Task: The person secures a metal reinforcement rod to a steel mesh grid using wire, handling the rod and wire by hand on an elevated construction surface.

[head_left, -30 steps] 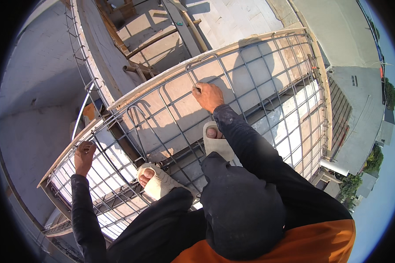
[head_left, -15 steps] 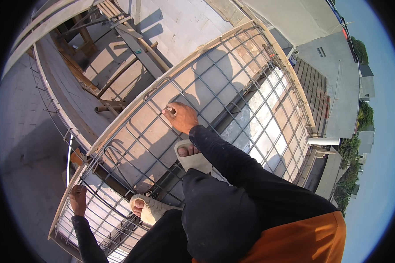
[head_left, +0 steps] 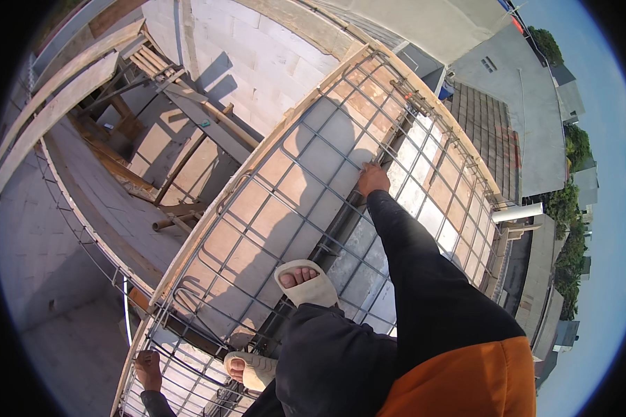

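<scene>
A grid of steel reinforcing bars, the rebar mesh (head_left: pixel 311 193), spreads over curved formwork beneath me. My right hand (head_left: pixel 373 179) reaches forward onto it, its fingers curled at a bar beside the dark gap between the boards. At the lower left, my left hand (head_left: pixel 148 370) is closed like a fist near the formwork's wooden edge; whatever may be in its fingers is hidden. A pale sandal (head_left: pixel 311 290) on one foot stands on the mesh, and the other sandal (head_left: pixel 260 372) is lower, by the dark gap.
A wooden edge board (head_left: pixel 212 201) borders the mesh, with a deep drop beyond it on the left. Down there, bamboo poles (head_left: pixel 177 221) and timber lie about. A white pipe (head_left: pixel 518 213) juts out at the right, near a tiled roof (head_left: pixel 485 128).
My right hand has moved forward and to the right, from bars near the left edge to the dark gap. The view has shifted, and my left hand appears lower in it, still closed.
</scene>
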Motion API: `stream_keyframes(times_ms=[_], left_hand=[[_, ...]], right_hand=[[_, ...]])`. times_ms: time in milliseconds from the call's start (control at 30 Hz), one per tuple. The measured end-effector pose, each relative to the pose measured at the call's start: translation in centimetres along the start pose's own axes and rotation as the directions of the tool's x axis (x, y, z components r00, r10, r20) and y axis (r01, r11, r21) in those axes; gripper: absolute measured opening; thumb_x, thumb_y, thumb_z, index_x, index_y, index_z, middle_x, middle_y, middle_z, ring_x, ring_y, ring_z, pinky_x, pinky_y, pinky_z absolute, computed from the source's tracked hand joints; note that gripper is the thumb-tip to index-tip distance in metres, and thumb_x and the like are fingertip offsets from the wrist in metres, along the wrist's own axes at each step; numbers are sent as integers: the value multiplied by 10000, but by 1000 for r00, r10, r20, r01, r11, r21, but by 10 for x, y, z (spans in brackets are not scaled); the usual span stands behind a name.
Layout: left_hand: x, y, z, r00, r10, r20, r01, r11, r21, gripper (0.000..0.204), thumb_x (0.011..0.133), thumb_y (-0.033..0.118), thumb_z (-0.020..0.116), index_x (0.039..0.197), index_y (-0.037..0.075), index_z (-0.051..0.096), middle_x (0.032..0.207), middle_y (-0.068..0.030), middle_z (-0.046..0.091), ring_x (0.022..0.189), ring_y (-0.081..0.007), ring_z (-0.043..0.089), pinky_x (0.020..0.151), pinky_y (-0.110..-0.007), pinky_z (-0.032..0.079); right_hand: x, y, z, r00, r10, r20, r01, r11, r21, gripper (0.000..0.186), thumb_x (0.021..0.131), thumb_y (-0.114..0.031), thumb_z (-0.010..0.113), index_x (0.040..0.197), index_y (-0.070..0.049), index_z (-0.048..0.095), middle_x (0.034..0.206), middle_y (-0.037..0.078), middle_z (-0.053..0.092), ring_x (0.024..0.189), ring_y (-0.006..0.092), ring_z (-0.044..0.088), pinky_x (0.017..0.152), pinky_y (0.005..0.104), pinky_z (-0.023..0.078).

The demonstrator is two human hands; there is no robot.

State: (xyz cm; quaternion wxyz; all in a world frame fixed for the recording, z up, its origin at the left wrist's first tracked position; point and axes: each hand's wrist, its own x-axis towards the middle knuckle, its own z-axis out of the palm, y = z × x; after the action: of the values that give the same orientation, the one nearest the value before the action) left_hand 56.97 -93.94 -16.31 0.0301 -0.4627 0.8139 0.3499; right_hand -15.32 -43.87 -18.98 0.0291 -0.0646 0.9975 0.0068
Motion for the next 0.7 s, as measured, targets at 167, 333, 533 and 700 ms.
stream_keyframes(times_ms=[167,333,533,700], left_hand=[[-7,-5,-6,1000,-20,-7,20,996,-82,190,905,172,699,947,-8,654,880,-140,704,815,-258,696,738,-384,554],[-12,7,-10,997,-79,-13,79,997,14,245,892,201,705,968,-31,685,889,-177,727,833,-303,721,769,-405,566],[-14,31,-11,986,-167,15,167,986,12,255,886,216,728,969,-24,694,907,-165,745,865,-274,732,797,-378,575],[-19,32,-13,985,-175,5,175,983,56,311,909,273,722,1019,-18,720,960,-160,757,927,-270,738,847,-381,574]], right_hand=[[13,-5,-3,992,-104,66,108,993,-56,226,916,-182,589,1064,-96,736,1152,154,697,1010,358,708,875,459,578],[8,-3,-7,988,-132,84,131,991,13,287,965,-227,600,1188,-108,735,1191,149,694,1088,369,682,929,480,552],[14,9,13,993,-110,44,109,994,19,245,977,-225,587,1132,-90,719,1161,154,683,1072,396,667,895,487,547],[22,9,18,982,-176,70,180,982,-50,306,992,-197,579,1221,-32,698,1195,229,682,1112,416,662,937,480,533]])
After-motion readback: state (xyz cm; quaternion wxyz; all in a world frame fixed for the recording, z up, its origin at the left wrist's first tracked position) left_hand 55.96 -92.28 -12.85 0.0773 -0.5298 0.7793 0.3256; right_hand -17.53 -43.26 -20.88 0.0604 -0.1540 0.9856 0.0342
